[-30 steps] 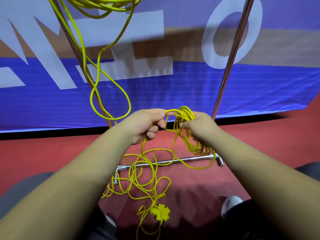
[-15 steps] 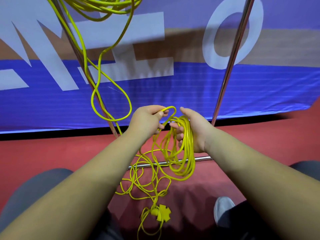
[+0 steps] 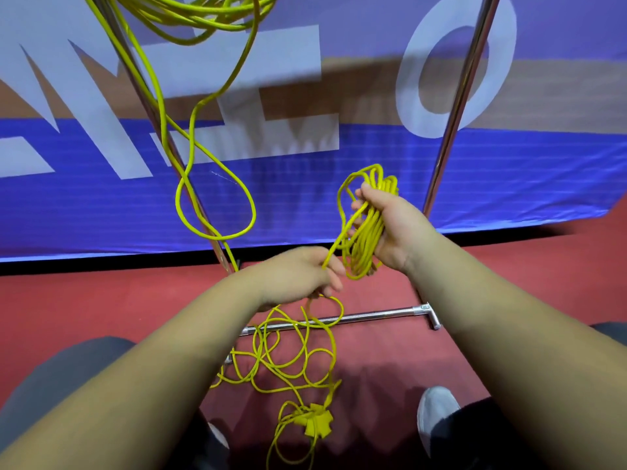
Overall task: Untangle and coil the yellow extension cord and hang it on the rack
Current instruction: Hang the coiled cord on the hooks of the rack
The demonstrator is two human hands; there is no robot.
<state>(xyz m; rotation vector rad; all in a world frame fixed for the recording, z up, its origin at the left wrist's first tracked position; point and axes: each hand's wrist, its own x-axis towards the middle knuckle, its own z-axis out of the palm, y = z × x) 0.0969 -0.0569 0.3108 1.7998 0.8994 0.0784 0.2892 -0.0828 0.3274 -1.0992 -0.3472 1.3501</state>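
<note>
My right hand grips a small coil of the yellow extension cord, held up in front of the blue banner. Lower and to the left, my left hand pinches a single strand that runs up to that coil. Below the hands, loose tangled loops lie on the red floor across the rack's base bar. The yellow multi-way socket end rests on the floor near my feet. More cord hangs in loops from the rack's top and along its left upright.
The rack's right upright rises beside my right hand. A blue and tan banner stands close behind the rack. My grey shoe is on the red floor at lower right, my knee at lower left.
My right hand has lifted the coil up and to the right. My left hand has dropped down and slid along the strand, drawing out a length between the hands.
</note>
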